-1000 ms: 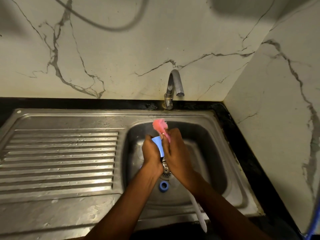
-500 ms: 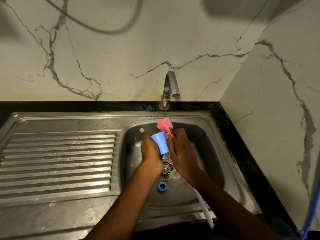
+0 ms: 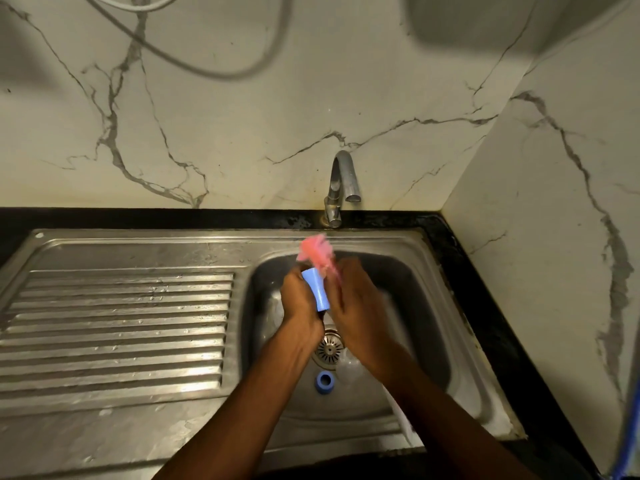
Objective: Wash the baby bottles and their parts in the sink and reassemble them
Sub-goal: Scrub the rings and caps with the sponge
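Note:
Over the steel sink basin (image 3: 426, 306), my left hand (image 3: 299, 303) grips a light blue bottle cap (image 3: 317, 289), tilted with its mouth up and to the left. My right hand (image 3: 360, 313) holds a bottle brush; its blurred pink bristle head (image 3: 317, 252) sticks out above the cap, and its white handle (image 3: 401, 415) trails toward the sink's front edge. A blue bottle ring (image 3: 324, 379) lies on the basin floor just below the drain (image 3: 329, 348). A clear part (image 3: 349, 370), hard to make out, lies beside the ring.
A metal tap (image 3: 341, 187) stands behind the basin; no water stream is visible. The ribbed draining board (image 3: 117, 327) lies to the left. Marble walls close the back and right side. A blue hose (image 3: 628, 427) hangs at the right edge.
The cap has turned in my left hand, its mouth tipping further up. The pink brush head has shifted against the cap and is blurred. The view has drifted slightly.

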